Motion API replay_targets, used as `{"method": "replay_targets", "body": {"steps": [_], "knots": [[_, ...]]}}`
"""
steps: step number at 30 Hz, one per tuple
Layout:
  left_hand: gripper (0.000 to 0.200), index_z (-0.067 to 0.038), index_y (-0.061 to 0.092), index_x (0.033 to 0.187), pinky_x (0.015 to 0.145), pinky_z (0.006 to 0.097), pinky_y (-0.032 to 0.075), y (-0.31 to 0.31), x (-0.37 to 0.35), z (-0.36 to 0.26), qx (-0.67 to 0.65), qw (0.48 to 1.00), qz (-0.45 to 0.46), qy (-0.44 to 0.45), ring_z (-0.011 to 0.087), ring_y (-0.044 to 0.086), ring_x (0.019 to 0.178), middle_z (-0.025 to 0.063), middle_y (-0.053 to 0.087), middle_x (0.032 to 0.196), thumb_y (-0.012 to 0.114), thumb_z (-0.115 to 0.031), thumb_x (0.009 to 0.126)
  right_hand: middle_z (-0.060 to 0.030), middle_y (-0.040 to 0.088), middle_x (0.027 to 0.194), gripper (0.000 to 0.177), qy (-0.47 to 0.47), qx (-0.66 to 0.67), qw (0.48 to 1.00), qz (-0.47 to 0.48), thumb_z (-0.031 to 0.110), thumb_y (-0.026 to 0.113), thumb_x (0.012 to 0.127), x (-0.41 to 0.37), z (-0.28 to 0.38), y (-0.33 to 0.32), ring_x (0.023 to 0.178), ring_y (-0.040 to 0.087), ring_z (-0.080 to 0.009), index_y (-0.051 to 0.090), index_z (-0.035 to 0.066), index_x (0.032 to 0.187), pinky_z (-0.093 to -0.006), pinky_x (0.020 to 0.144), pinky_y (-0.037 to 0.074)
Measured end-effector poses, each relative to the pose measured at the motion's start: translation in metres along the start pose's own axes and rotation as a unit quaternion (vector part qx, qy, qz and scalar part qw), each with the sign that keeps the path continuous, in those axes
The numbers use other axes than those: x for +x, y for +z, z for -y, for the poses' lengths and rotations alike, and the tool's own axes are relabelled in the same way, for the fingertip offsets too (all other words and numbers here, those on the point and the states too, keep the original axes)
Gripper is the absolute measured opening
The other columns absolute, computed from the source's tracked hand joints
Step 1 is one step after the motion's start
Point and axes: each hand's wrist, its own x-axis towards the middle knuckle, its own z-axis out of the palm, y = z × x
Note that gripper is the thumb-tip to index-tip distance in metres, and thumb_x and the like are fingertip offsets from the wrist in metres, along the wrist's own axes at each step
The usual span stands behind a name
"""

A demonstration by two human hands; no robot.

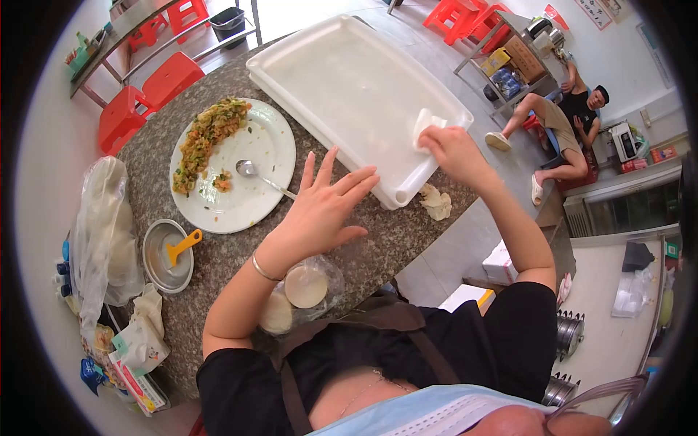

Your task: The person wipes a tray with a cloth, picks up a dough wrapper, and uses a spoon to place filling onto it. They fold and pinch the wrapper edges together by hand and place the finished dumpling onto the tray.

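Observation:
My right hand pinches a crumpled white tissue against the near right corner of a shallow white plastic tray. My left hand hovers palm down with fingers spread, holding nothing, by the tray's near edge and over the end of a metal spoon. That spoon rests on a large white plate, which carries a heap of chopped vegetable filling. Below my left forearm, round pale dough wrappers lie in clear plastic.
A metal bowl with a yellow-handled scraper stands left of my arm. Another crumpled tissue lies by the tray. Plastic bags and a tissue pack line the left edge. A person sits at right.

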Motion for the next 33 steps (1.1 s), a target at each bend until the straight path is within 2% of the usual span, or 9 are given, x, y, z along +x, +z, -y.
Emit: {"method": "replay_targets", "body": {"steps": [3,9,12,19,21,24,28,30,33], "knots": [[0.084,-0.017,0.042,0.144,0.115,0.0642,0.011,0.000,0.000,0.001,-0.005,1.000,-0.002,0.002,0.0447,0.017,0.143,-0.0009,0.041,0.149,0.080,-0.035,0.070,-0.0188,0.066,0.087,0.019,0.039,-0.097,0.990,-0.089,0.020,0.051,0.095,0.015,-0.037,0.002,0.084,0.064,-0.0383,0.062,0.004,0.096,-0.0469,0.075,0.050],[0.082,-0.014,0.044,0.142,0.114,0.0652,0.016,0.001,0.001,0.006,-0.024,1.000,-0.004,0.011,0.0474,0.017,0.142,0.0012,0.041,0.148,0.080,-0.036,0.072,-0.0198,0.066,0.089,0.018,0.100,-0.116,0.984,-0.092,0.018,0.051,0.095,0.043,-0.044,0.002,0.086,0.063,-0.0385,0.058,0.002,0.094,-0.0487,0.077,0.049],[0.080,-0.013,0.045,0.141,0.113,0.0654,0.017,0.001,0.002,0.007,-0.025,1.000,-0.010,0.015,0.0485,0.018,0.142,0.0023,0.042,0.147,0.079,-0.036,0.073,-0.0202,0.065,0.093,0.019,0.028,-0.085,0.986,-0.138,0.017,0.050,0.096,0.064,-0.047,0.010,0.089,0.063,-0.0384,0.058,0.000,0.094,-0.0485,0.078,0.048],[0.076,-0.011,0.048,0.137,0.112,0.0660,0.018,0.002,0.002,0.009,-0.028,0.999,-0.022,0.028,0.0491,0.019,0.140,0.0031,0.044,0.145,0.078,-0.038,0.073,-0.0234,0.065,0.102,0.020,0.006,-0.069,0.989,-0.132,0.010,0.050,0.092,0.153,-0.045,0.030,0.095,0.061,-0.0400,0.057,-0.004,0.104,-0.0461,0.085,0.048],[0.075,-0.012,0.048,0.137,0.112,0.0661,0.018,0.002,0.001,0.009,-0.028,0.999,-0.025,0.026,0.0492,0.019,0.140,0.0031,0.044,0.144,0.078,-0.038,0.073,-0.0247,0.064,0.105,0.029,-0.076,-0.117,0.977,-0.160,0.003,0.046,0.087,0.184,-0.049,0.043,0.101,0.059,-0.0409,0.057,-0.005,0.112,-0.0458,0.091,0.046],[0.075,-0.012,0.048,0.137,0.112,0.0662,0.018,0.002,0.001,0.009,-0.026,0.999,-0.025,0.026,0.0495,0.019,0.140,0.0031,0.043,0.144,0.078,-0.037,0.073,-0.0249,0.064,0.109,0.039,-0.113,-0.125,0.968,-0.187,-0.001,0.042,0.083,0.231,-0.042,0.056,0.103,0.059,-0.0416,0.056,-0.006,0.119,-0.0461,0.096,0.044],[0.076,-0.013,0.047,0.138,0.112,0.0664,0.018,0.001,0.001,0.009,-0.025,0.999,-0.025,0.028,0.0494,0.019,0.141,0.0030,0.042,0.145,0.078,-0.037,0.073,-0.0241,0.064,0.113,0.041,-0.103,-0.124,0.966,-0.203,0.000,0.042,0.084,0.299,-0.040,0.069,0.107,0.058,-0.0405,0.057,-0.004,0.122,-0.0441,0.099,0.043],[0.076,-0.013,0.047,0.138,0.112,0.0664,0.018,0.001,0.001,0.010,-0.022,0.999,-0.026,0.024,0.0492,0.018,0.141,0.0030,0.042,0.145,0.079,-0.036,0.072,-0.0213,0.061,0.125,0.044,-0.139,-0.079,0.969,-0.187,-0.004,0.042,0.084,0.324,-0.041,0.069,0.120,0.055,-0.0337,0.055,-0.006,0.125,-0.0422,0.103,0.040],[0.077,-0.014,0.046,0.138,0.112,0.0665,0.018,0.002,-0.001,0.010,-0.026,0.999,-0.023,0.018,0.0487,0.018,0.141,0.0027,0.042,0.145,0.079,-0.035,0.072,-0.0167,0.064,0.123,0.038,-0.178,0.006,0.972,-0.154,-0.001,0.043,0.088,0.324,-0.042,0.064,0.118,0.059,-0.0270,0.059,-0.003,0.123,-0.0373,0.101,0.043]]}}
